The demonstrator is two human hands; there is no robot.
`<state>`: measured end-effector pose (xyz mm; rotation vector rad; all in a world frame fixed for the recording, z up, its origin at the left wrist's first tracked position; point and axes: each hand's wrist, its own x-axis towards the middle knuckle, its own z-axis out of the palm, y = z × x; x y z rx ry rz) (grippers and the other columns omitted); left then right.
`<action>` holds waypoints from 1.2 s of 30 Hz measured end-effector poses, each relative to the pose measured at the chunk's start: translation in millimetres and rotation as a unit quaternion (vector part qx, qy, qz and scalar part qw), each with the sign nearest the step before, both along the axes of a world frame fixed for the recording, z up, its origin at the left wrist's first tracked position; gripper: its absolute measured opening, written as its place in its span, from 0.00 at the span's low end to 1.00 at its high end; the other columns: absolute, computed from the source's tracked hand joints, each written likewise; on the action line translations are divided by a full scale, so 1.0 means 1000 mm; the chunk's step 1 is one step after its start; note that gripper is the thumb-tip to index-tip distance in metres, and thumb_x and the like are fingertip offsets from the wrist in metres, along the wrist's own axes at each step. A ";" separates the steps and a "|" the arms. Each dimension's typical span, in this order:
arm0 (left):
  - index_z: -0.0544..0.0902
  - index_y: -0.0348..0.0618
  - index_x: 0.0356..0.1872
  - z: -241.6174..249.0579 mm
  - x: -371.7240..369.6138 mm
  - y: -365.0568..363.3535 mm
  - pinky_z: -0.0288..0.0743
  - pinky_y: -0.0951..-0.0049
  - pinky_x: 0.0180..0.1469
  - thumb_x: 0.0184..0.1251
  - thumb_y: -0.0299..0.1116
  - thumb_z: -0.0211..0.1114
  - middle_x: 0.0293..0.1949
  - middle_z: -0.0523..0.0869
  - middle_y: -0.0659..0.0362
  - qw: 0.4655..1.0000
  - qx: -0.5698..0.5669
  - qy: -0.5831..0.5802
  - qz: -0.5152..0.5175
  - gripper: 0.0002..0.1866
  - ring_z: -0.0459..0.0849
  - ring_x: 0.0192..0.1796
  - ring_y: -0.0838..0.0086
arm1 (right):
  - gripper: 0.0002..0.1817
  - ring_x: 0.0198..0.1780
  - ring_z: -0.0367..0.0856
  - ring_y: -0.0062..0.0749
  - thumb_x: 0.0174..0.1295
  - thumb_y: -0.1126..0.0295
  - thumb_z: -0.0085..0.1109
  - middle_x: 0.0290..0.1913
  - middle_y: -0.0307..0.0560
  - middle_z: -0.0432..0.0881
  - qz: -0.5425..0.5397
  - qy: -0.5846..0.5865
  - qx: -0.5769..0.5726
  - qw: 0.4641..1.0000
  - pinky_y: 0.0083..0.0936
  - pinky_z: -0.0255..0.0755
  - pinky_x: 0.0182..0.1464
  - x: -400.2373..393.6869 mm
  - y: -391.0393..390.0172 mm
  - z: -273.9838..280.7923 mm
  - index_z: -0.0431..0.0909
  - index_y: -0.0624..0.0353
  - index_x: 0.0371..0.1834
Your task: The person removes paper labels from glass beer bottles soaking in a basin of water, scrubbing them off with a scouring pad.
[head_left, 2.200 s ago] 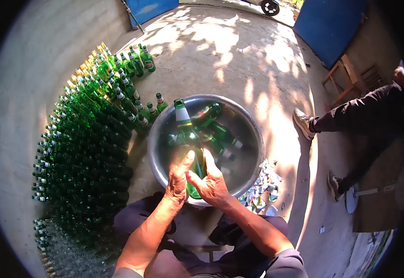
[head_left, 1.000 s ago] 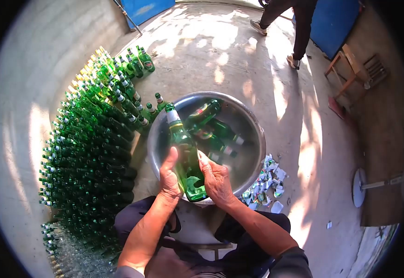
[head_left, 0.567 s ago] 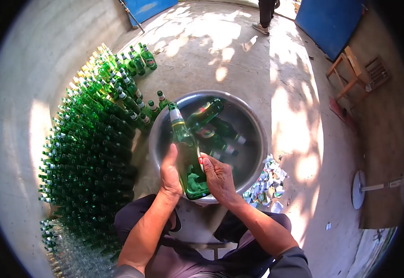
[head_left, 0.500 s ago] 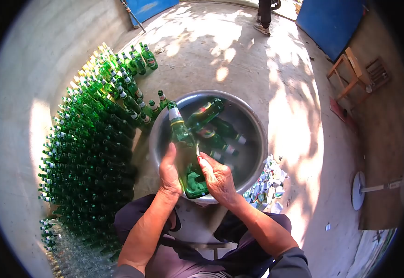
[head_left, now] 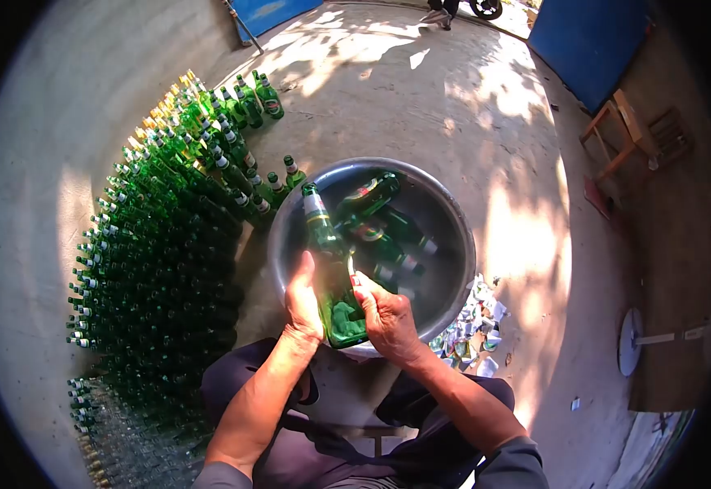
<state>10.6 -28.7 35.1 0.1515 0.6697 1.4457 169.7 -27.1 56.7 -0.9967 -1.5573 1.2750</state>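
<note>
My left hand (head_left: 303, 303) is wrapped round the side of a green glass bottle (head_left: 323, 232), which tilts over the near rim of a round metal basin (head_left: 463, 216) with its neck pointing away from me. My right hand (head_left: 390, 318) is closed against the bottle's right side. Between its thumb and fingers is a thin pale strip (head_left: 351, 264), too small to tell whether it is a blade or a label edge. Several more green bottles (head_left: 369, 197) lie in the cloudy water of the basin, some partly under the surface.
Many upright green bottles (head_left: 152, 269) are packed together on the floor to my left, with clear bottles (head_left: 131, 432) nearer me. Wet label scraps (head_left: 478, 322) lie right of the basin. A wooden stool (head_left: 628, 130) stands at the right wall. A person's legs (head_left: 448, 12) show by the doorway.
The view has shifted slightly, and the person at the doorway has moved left and farther off. Both my hands stay at the bottle in nearly the same pose.
</note>
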 end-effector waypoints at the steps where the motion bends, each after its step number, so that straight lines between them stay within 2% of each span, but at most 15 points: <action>1: 0.81 0.40 0.54 0.001 0.001 0.000 0.83 0.62 0.53 0.81 0.56 0.52 0.45 0.88 0.54 1.000 -0.020 0.006 0.014 0.26 0.88 0.46 0.64 | 0.15 0.40 0.80 0.14 0.77 0.72 0.56 0.39 0.48 0.90 -0.005 -0.070 -0.014 0.997 0.19 0.75 0.44 0.001 0.000 0.007 0.81 0.65 0.62; 2: 0.81 0.40 0.54 0.000 -0.001 0.000 0.83 0.62 0.53 0.81 0.56 0.52 0.45 0.88 0.54 1.000 -0.021 0.006 0.014 0.26 0.88 0.46 0.64 | 0.15 0.36 0.80 0.15 0.77 0.72 0.56 0.35 0.50 0.89 -0.010 -0.139 -0.028 0.990 0.20 0.75 0.40 0.001 0.000 0.011 0.82 0.64 0.61; 3: 0.81 0.41 0.55 -0.001 -0.003 -0.001 0.83 0.62 0.53 0.81 0.56 0.52 0.46 0.88 0.54 1.000 -0.007 -0.011 -0.003 0.26 0.88 0.46 0.64 | 0.15 0.36 0.80 0.15 0.77 0.72 0.56 0.35 0.50 0.89 -0.011 -0.139 -0.028 0.990 0.20 0.75 0.40 0.000 0.000 0.008 0.82 0.64 0.61; 5: 0.81 0.41 0.55 -0.003 -0.003 0.001 0.83 0.62 0.53 0.81 0.56 0.52 0.46 0.88 0.54 0.999 0.006 -0.028 -0.020 0.26 0.88 0.46 0.64 | 0.15 0.32 0.88 0.34 0.76 0.73 0.55 0.32 0.60 0.86 -0.042 -0.088 0.025 0.995 0.28 0.77 0.36 -0.003 0.001 0.000 0.81 0.63 0.61; 6: 0.81 0.41 0.55 -0.004 -0.003 0.002 0.83 0.62 0.53 0.81 0.56 0.52 0.46 0.88 0.54 1.000 0.001 -0.027 -0.010 0.26 0.88 0.46 0.64 | 0.15 0.32 0.88 0.34 0.76 0.73 0.55 0.32 0.60 0.86 -0.042 -0.088 0.025 0.995 0.28 0.77 0.36 -0.002 0.001 0.005 0.81 0.63 0.61; 9: 0.80 0.41 0.55 -0.003 -0.003 0.003 0.83 0.61 0.53 0.81 0.57 0.53 0.46 0.88 0.54 0.999 0.004 -0.032 0.002 0.26 0.87 0.46 0.64 | 0.15 0.33 0.89 0.43 0.76 0.73 0.55 0.33 0.62 0.85 -0.004 -0.069 0.033 0.997 0.30 0.77 0.37 0.004 0.002 0.017 0.80 0.64 0.61; 11: 0.80 0.41 0.55 0.000 -0.003 0.002 0.83 0.60 0.52 0.80 0.57 0.54 0.46 0.88 0.54 0.999 0.011 -0.039 0.001 0.26 0.87 0.46 0.63 | 0.17 0.36 0.88 0.54 0.74 0.76 0.55 0.39 0.64 0.86 0.036 -0.044 0.117 0.991 0.34 0.79 0.39 0.008 0.003 0.017 0.77 0.65 0.64; 12: 0.81 0.41 0.54 0.004 -0.002 0.001 0.83 0.60 0.51 0.80 0.57 0.55 0.45 0.88 0.53 1.000 -0.004 -0.018 0.006 0.26 0.87 0.45 0.63 | 0.17 0.36 0.88 0.54 0.74 0.76 0.55 0.39 0.64 0.86 0.037 -0.045 0.116 0.992 0.34 0.79 0.39 0.011 0.004 0.017 0.77 0.65 0.64; 14: 0.81 0.41 0.53 0.002 -0.003 0.002 0.83 0.60 0.51 0.79 0.58 0.56 0.45 0.88 0.53 1.000 -0.018 0.004 0.010 0.27 0.87 0.45 0.63 | 0.20 0.39 0.86 0.60 0.71 0.78 0.57 0.42 0.65 0.85 0.090 -0.091 0.216 0.968 0.41 0.80 0.41 0.017 0.008 0.016 0.75 0.67 0.66; 16: 0.80 0.35 0.56 -0.007 -0.006 0.003 0.85 0.53 0.48 0.79 0.60 0.53 0.41 0.88 0.45 0.998 -0.051 -0.021 0.011 0.32 0.89 0.40 0.56 | 0.18 0.38 0.86 0.60 0.69 0.80 0.57 0.41 0.64 0.85 0.091 -0.098 0.204 0.970 0.44 0.79 0.39 0.017 0.007 0.013 0.76 0.67 0.63; 18: 0.80 0.35 0.56 -0.004 -0.003 0.002 0.85 0.54 0.47 0.78 0.61 0.53 0.40 0.88 0.45 0.998 -0.062 -0.002 0.022 0.33 0.88 0.39 0.56 | 0.13 0.37 0.86 0.59 0.69 0.80 0.58 0.39 0.63 0.85 0.089 -0.124 0.194 0.969 0.43 0.79 0.38 0.018 0.007 0.009 0.78 0.67 0.55; 21: 0.80 0.35 0.56 -0.010 -0.002 0.003 0.85 0.55 0.45 0.78 0.62 0.52 0.39 0.88 0.46 0.998 -0.064 0.006 0.020 0.33 0.88 0.38 0.56 | 0.10 0.37 0.86 0.58 0.68 0.81 0.58 0.39 0.62 0.85 0.072 -0.110 0.225 0.966 0.42 0.79 0.37 0.014 0.011 0.010 0.79 0.66 0.50; 25: 0.80 0.38 0.56 -0.014 -0.001 0.002 0.85 0.56 0.46 0.79 0.61 0.52 0.39 0.88 0.48 0.997 -0.071 0.003 0.010 0.32 0.88 0.38 0.58 | 0.09 0.36 0.86 0.58 0.67 0.82 0.57 0.40 0.62 0.85 0.053 -0.127 0.242 0.961 0.41 0.80 0.36 0.013 0.014 0.002 0.80 0.66 0.49; 28: 0.81 0.39 0.58 -0.015 0.001 0.002 0.85 0.57 0.47 0.79 0.60 0.53 0.39 0.88 0.50 0.998 -0.052 0.032 0.024 0.31 0.88 0.39 0.60 | 0.07 0.39 0.88 0.56 0.73 0.76 0.58 0.44 0.61 0.87 0.055 -0.132 0.211 0.967 0.38 0.82 0.37 0.014 0.015 0.002 0.82 0.67 0.48; 36: 0.81 0.39 0.59 -0.010 0.005 -0.001 0.85 0.60 0.47 0.79 0.60 0.54 0.40 0.88 0.51 0.996 -0.053 0.072 0.030 0.31 0.88 0.39 0.63 | 0.06 0.36 0.88 0.56 0.72 0.76 0.60 0.38 0.60 0.87 0.056 -0.127 0.196 0.971 0.36 0.80 0.36 0.016 0.017 -0.004 0.82 0.67 0.46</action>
